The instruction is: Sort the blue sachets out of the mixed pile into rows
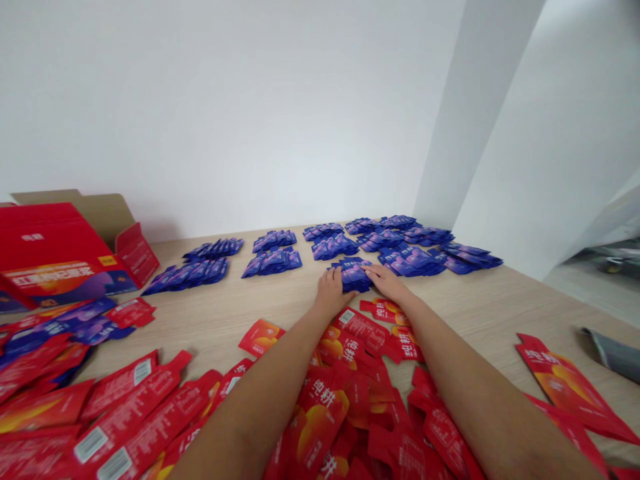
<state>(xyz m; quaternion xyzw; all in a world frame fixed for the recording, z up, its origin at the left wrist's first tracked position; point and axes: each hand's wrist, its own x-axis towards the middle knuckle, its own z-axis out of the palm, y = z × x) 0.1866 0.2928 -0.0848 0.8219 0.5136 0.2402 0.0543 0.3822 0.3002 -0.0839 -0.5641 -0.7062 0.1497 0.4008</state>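
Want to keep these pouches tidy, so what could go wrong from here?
The left hand and right hand flank a blue pouch stack; uneven pressure might spread it. Loose red pouches lie close to both hands and could get dragged. At left, some blue pouches lie among red ones, so the two might get confused.

This looks like a plain workroom, perhaps a small packing space: a pale wood bench (270,303) crosses the frame against a bare white wall (280,113), with blue packets (334,247) in stacks across the middle, loose red packets (320,407) over the lower part, and a printed carton (53,250) open at left.
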